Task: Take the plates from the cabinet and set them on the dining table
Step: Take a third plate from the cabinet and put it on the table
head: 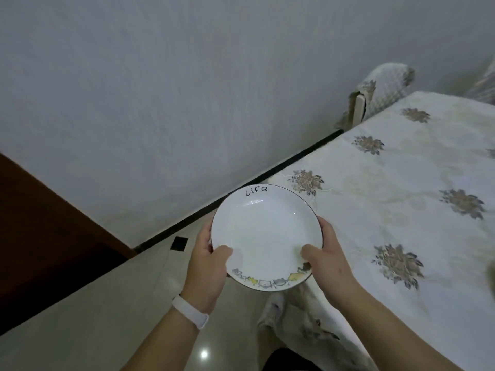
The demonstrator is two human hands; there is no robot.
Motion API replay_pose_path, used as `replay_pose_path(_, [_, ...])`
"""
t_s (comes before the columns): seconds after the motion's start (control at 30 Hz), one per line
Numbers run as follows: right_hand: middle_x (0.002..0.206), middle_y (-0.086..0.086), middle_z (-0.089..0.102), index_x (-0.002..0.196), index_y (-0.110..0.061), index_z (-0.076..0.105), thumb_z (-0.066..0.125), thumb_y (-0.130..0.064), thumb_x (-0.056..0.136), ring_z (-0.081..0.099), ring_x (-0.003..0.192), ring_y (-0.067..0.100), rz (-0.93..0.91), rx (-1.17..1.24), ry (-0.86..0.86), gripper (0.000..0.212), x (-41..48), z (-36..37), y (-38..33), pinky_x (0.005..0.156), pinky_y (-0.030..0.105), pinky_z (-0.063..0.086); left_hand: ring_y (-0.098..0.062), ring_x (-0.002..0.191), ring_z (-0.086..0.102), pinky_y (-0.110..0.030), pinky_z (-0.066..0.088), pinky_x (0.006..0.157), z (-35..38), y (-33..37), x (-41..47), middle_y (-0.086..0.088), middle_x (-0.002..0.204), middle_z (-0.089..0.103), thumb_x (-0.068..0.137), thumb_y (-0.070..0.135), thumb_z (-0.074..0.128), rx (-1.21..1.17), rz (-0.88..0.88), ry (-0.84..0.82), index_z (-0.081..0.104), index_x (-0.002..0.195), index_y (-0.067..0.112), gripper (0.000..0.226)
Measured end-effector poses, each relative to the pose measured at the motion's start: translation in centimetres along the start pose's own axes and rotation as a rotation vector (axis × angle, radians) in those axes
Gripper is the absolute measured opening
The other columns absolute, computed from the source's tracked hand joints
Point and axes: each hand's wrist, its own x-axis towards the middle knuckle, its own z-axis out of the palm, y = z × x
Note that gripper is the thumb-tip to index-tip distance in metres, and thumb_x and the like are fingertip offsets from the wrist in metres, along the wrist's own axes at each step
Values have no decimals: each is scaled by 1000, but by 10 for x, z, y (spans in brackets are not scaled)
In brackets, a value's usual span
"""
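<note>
A white plate (265, 231) with a thin dark rim, the word "Life" at its far edge and small cartoon animals along its near edge is held level in the air in front of me. My left hand (207, 266) grips its left rim, thumb on top. My right hand (325, 261) grips its right rim, thumb resting inside the plate. The plate hangs over the floor just beside the near left corner of the dining table (401, 188), which is covered by a cream cloth with brown flower prints. The cabinet is out of view.
A dark brown wooden piece of furniture (45, 236) stands at the left. A white wall with a black skirting (241, 188) runs behind. A cloth-covered chair back (380, 89) stands at the table's far end. Glossy pale floor tiles (107, 317) lie below.
</note>
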Motion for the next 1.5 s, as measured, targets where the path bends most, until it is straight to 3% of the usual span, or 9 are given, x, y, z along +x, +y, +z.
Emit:
replay_pose_path(0.4, [120,-13,60,129,-48,47,50,-18,65,64,98,12,12,147,57,71,197,-19,-26,62,27,55,-19,95,69,-28,56,61,72,39,196,4,111,71,81,0,53,171,-36,-67,56,129,34,59])
replay_pose_path(0.53, [107,-23,63,115,-56,50,51,-17,65,64,90,4,-20,173,143,63,230,-53,-39,57,18,51,-13,96,68,-25,55,65,121,50,244,5,112,71,82,-7,52,176,12,-172,59,119,40,61])
replay_pose_path(0.63, [98,-30,62,109,-62,48,50,-16,67,64,82,-1,-15,192,222,63,238,-81,-43,55,17,51,-18,101,67,-31,55,71,156,46,264,4,113,71,84,-12,50,184,9,-250,59,118,41,64])
replay_pose_path(0.83, [99,-34,61,108,-71,40,50,-19,70,64,80,-2,29,171,420,65,226,-122,-24,55,17,52,-9,94,69,-20,55,67,214,31,288,14,105,73,83,-14,51,250,-10,-466,59,117,41,64])
replay_pose_path(1.0, [100,-37,60,108,-72,38,51,-25,68,62,82,-5,85,187,567,63,218,-135,-5,56,16,51,-26,105,66,-41,58,79,245,13,302,-3,117,70,70,6,54,264,-100,-590,60,124,35,61])
replay_pose_path(1.1, [100,-37,59,109,-72,38,51,-25,69,62,85,-4,114,208,637,63,217,-138,0,61,20,53,-20,95,70,-29,57,66,261,2,316,3,107,74,71,5,53,264,-123,-677,65,114,43,59])
replay_pose_path(1.27, [99,-39,58,107,-73,36,50,-24,70,60,86,-7,182,232,764,63,227,-137,3,62,19,52,-16,99,68,-27,56,68,286,-13,344,8,110,72,70,5,52,297,-166,-804,64,114,47,62])
replay_pose_path(1.4, [100,-34,60,123,-61,37,52,-25,71,61,88,-5,244,258,890,65,246,-129,5,62,17,52,-19,102,67,-37,59,76,310,-19,380,7,112,72,75,0,52,318,-230,-930,64,113,48,62])
replay_pose_path(1.5, [100,-33,61,129,-55,37,53,-24,72,62,88,-4,281,273,962,67,267,-126,9,68,26,55,-13,98,68,-29,58,71,329,-24,407,11,109,72,75,1,52,347,-234,-999,64,112,50,63])
